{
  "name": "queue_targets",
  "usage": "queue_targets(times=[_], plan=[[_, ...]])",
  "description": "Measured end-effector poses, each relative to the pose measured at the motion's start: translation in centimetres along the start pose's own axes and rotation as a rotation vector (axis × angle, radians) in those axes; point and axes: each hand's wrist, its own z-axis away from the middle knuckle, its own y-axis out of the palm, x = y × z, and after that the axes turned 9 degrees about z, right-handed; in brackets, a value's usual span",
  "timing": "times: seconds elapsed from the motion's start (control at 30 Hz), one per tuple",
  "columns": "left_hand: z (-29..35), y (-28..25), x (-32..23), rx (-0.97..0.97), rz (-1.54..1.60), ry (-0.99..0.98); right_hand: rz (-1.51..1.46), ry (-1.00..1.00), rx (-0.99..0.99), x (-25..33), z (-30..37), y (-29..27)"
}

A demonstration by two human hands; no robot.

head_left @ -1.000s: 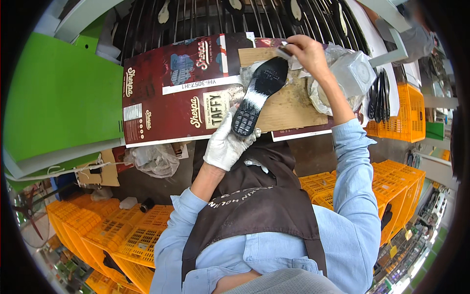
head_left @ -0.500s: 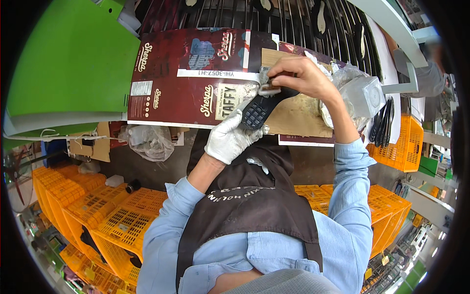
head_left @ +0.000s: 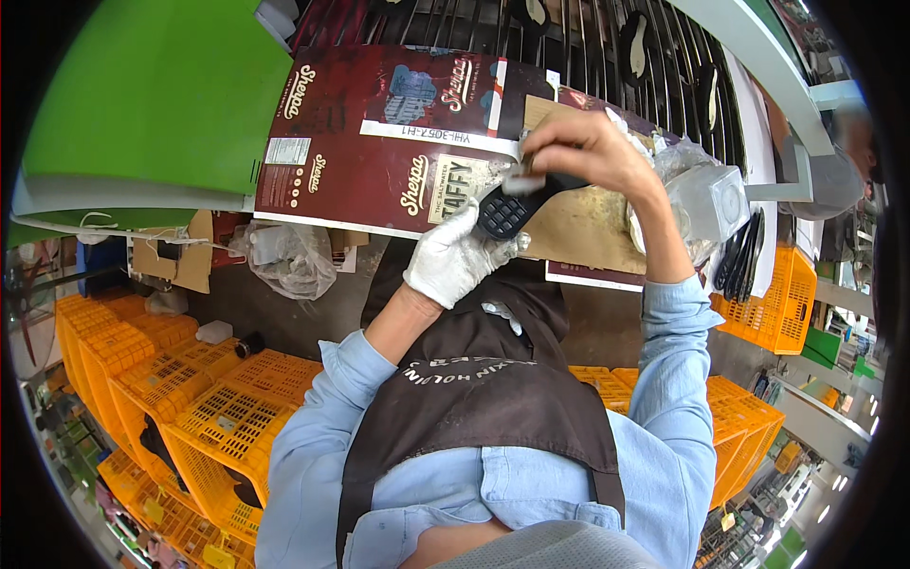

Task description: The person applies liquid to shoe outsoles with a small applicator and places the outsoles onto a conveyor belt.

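My left hand (head_left: 447, 261), in a white glove, is closed around the heel end of a black shoe sole (head_left: 501, 212) with a grid-patterned face turned up. Bare, my right hand (head_left: 595, 156) pinches what looks like a small brush (head_left: 524, 184), brown on top and pale beneath; motion blurs it. The pale side meets the sole near its middle. Part of the sole lies hidden behind my right fingers. Under both hands is a worktop covered with dark red printed cardboard (head_left: 351, 180) and a stained brown cardboard sheet (head_left: 583, 232).
To the right of my hands stand a clear plastic container (head_left: 713, 201) and crumpled plastic film. Beyond the worktop, more soles (head_left: 637, 47) rest on a rack of metal rods. A green panel (head_left: 152, 104) rises at left. Orange crates (head_left: 232, 417) stand on both sides of me.
The whole view has shifted slightly. My right hand has moved a little toward me along the sole, with the brush still pinched. The left hand keeps its grip.
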Motion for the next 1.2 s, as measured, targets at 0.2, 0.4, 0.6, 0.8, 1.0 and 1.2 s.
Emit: queue_targets(times=[0.2, 0.4, 0.6, 0.8, 1.0, 1.2], plan=[[0.2, -0.1, 0.2, -0.025, 0.05, -0.008, 0.184, 0.256, -0.45, -3.8, 0.3, -2.2], [1.1, -0.3, 0.1, 0.008, -0.043, 0.017, 0.339, 0.415, -0.181, -5.1, 2.5, -4.1], [0.9, -0.1, 0.0, 0.03, -0.099, -0.007, 0.456, 0.558, -0.603, -8.7, 5.2, -4.8], [0.9, 0.9, 0.2, 0.04, -0.136, 0.001, 0.491, 0.64, -0.564, -7.4, 5.9, -4.7], [0.6, 0.9, 0.6, 0.048, -0.247, -0.044, 0.396, 0.505, -0.512, -6.6, 7.2, -2.2], [1.4, 1.4, 1.1, 0.063, -0.299, -0.079, 0.402, 0.492, -0.899, -2.3, 11.2, -2.9]])
